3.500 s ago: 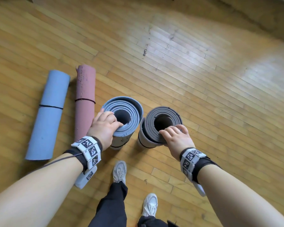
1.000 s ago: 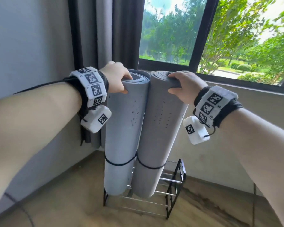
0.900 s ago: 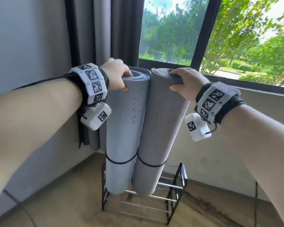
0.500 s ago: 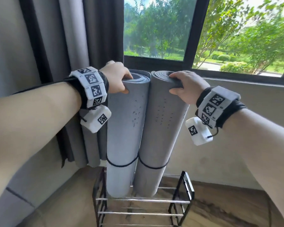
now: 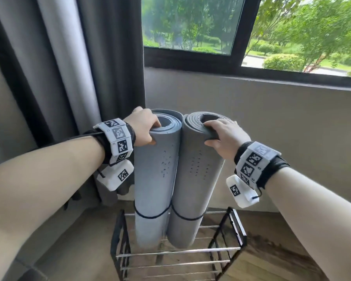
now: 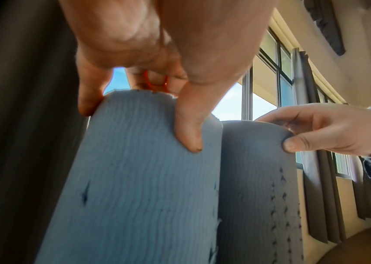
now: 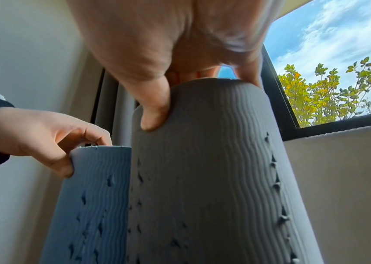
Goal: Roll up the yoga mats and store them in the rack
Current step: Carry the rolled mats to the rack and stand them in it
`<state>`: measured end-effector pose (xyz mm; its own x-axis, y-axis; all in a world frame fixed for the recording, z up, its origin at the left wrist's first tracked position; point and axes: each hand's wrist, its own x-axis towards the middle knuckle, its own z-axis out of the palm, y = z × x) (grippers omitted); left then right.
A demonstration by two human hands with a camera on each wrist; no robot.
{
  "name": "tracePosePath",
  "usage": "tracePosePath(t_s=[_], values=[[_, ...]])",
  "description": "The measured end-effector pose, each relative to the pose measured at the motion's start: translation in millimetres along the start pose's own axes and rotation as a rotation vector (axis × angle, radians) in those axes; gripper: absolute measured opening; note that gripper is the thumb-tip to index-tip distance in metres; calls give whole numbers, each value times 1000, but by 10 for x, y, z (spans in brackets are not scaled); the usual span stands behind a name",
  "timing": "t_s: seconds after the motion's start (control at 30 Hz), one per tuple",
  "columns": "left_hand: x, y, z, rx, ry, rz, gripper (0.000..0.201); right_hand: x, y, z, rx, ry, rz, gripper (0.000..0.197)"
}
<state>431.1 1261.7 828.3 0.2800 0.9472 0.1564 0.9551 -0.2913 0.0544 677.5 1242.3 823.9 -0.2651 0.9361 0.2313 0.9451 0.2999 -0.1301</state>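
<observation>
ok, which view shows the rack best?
Head view: the rack shows whole below the two rolled mats, wire rungs and black frame visible. Both wrist views show only mat tops and hands; no rack in them.
</observation>
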Motion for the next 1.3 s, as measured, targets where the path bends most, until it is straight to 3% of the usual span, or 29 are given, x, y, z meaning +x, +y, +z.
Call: tracePosePath(t_s=[0.13,0.33,0.8,1.1,1.3], values=[[26,-57,282,-3,-60,-13,39,12,30,284,-10,-68,2,54],[-99,-167,712,-28,-110,-39,24,-21,14,770,-39,-142,-36,54],[-275,-447,1757,-118,-208,-130,42,-111,-60,1749,-34,-288,-34,52],[-326,-686,2202,-192,-237,-163,41,-59,-115,2106,-35,-346,-46,52],[-545,-849,2760,-207,-284,-226,43,-80,-245,2588,-50,-431,-84,51]])
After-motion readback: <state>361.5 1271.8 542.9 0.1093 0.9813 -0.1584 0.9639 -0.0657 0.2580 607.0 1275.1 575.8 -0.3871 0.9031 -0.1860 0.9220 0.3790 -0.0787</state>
